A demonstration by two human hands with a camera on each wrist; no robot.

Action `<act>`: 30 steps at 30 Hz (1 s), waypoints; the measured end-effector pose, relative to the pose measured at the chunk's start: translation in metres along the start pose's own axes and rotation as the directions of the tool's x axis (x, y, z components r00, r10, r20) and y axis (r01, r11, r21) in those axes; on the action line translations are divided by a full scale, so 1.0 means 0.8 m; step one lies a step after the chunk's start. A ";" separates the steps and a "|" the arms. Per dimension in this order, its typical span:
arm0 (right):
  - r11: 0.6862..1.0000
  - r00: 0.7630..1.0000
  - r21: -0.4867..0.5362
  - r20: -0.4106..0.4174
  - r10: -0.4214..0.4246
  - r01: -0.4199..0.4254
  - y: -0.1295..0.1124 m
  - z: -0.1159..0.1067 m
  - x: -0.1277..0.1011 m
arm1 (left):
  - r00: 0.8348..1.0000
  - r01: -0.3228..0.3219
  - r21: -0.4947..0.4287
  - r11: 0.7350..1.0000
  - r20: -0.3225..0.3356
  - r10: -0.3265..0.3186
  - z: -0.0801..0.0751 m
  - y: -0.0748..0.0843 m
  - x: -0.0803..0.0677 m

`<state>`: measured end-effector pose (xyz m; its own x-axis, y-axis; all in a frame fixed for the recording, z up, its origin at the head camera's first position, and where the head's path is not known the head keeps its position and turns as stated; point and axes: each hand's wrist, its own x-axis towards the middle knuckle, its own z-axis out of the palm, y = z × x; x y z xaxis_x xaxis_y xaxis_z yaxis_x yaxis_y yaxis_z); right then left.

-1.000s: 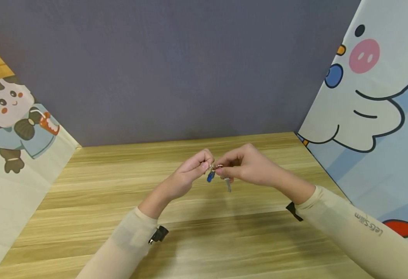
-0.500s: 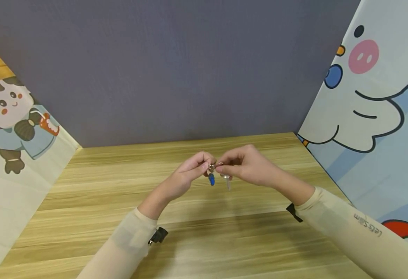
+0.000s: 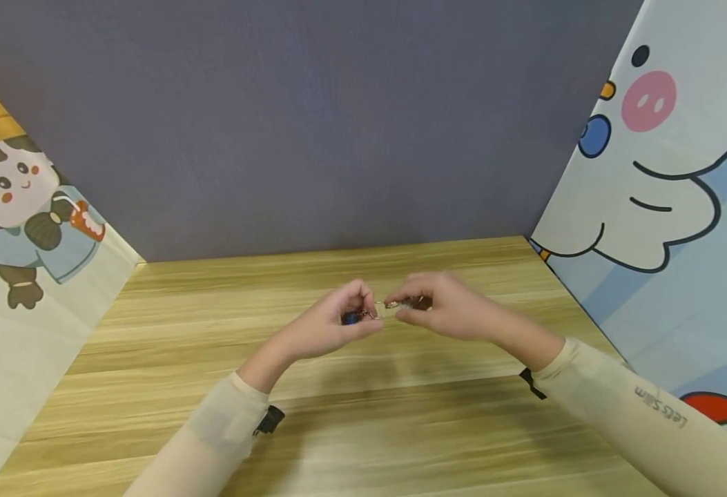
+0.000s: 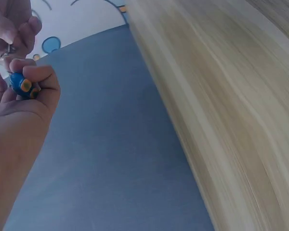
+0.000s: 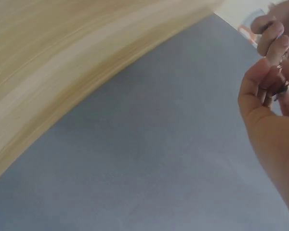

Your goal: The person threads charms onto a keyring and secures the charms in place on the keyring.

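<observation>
Close together over the wooden table [image 3: 363, 428], my two hands work on a small keychain. My left hand [image 3: 316, 328] holds its blue charm [image 3: 351, 317] in the curled fingers. In the left wrist view the charm [image 4: 20, 84] shows orange and yellow round spots. A thin metal ring [image 3: 378, 310] spans the gap between the hands, pinched at the left fingertips. My right hand [image 3: 456, 310] grips small metal pieces [image 3: 409, 302] with thumb and fingers; they are mostly hidden in its palm. In the right wrist view, the right hand [image 5: 267, 106] partly covers a dark piece [image 5: 281, 89].
A grey panel [image 3: 338, 124] rises behind the table's far edge. Side walls with cartoon prints stand at left [image 3: 34, 207] and right [image 3: 667, 172]. A dark wrist strap device [image 3: 270, 420] sits at the left sleeve.
The hands have turned and drawn slightly apart, with a ring now showing between them. The blue charm, hanging before, has gone into the left hand; the hanging key is now hidden by the right hand.
</observation>
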<state>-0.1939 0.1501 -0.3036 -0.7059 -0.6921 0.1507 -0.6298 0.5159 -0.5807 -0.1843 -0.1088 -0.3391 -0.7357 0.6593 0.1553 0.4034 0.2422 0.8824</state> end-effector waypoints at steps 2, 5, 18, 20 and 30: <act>0.997 1.000 -0.078 0.001 -0.006 0.006 0.004 0.005 -0.001 | 1.000 0.023 0.104 0.994 0.004 -0.023 0.000 -0.005 -0.001; 0.987 1.000 -0.158 0.010 0.018 -0.016 0.011 0.016 -0.001 | 0.999 0.037 0.257 0.966 -0.010 -0.035 0.001 -0.014 -0.002; 0.973 1.000 -0.231 -0.003 -0.017 0.016 0.043 0.064 -0.014 | 0.996 0.040 0.584 0.811 -0.085 0.012 0.013 -0.046 -0.011; 0.980 1.000 -0.199 -0.002 0.000 -0.001 0.047 0.070 -0.015 | 0.997 0.058 0.574 0.817 -0.082 -0.013 0.014 -0.049 -0.015; 0.987 0.991 -0.086 -0.032 0.132 -0.135 0.064 0.098 -0.020 | 0.991 0.118 0.568 0.814 -0.119 -0.060 0.023 -0.071 -0.024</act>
<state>-0.1889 0.1479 -0.3987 -0.7930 -0.6013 0.0982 -0.5547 0.6460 -0.5245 -0.1835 -0.1221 -0.4002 -0.8181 0.5542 0.1534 0.5511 0.6793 0.4847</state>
